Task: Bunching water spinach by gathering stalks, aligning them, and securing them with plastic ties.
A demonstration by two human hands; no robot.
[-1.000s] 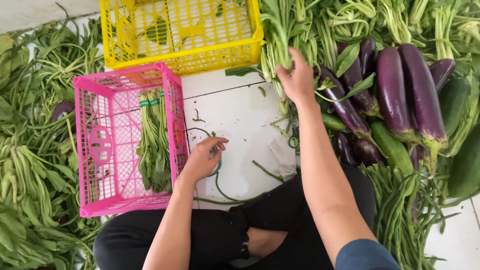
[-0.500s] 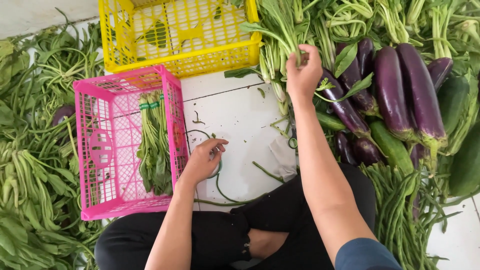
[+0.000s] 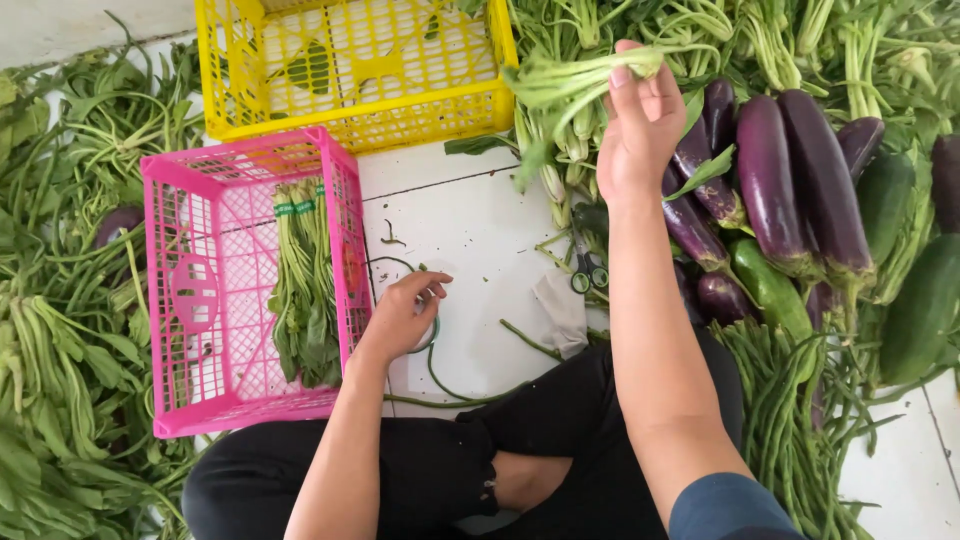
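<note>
My right hand (image 3: pixel 640 125) grips a handful of leafy green stalks (image 3: pixel 570 90), lifted above the pile of greens (image 3: pixel 700 30) at the top right. My left hand (image 3: pixel 405 312) rests on the white floor beside the pink crate (image 3: pixel 190 290), fingers curled loosely around a thin green band (image 3: pixel 432 338). Inside the pink crate lies a tied bundle of greens (image 3: pixel 303 285). Small scissors (image 3: pixel 589 275) lie on the floor by my right forearm.
A yellow crate (image 3: pixel 350 70) stands behind the pink one. Several purple eggplants (image 3: pixel 780 180), cucumbers (image 3: pixel 920 300) and long beans (image 3: pixel 790 430) lie on the right. Loose greens (image 3: pixel 60 300) cover the floor on the left. My crossed legs in black trousers (image 3: pixel 430 480) fill the bottom.
My right hand closed on a bunch of stalks in the pile and raised it clear. The left hand stayed by the pink crate.
</note>
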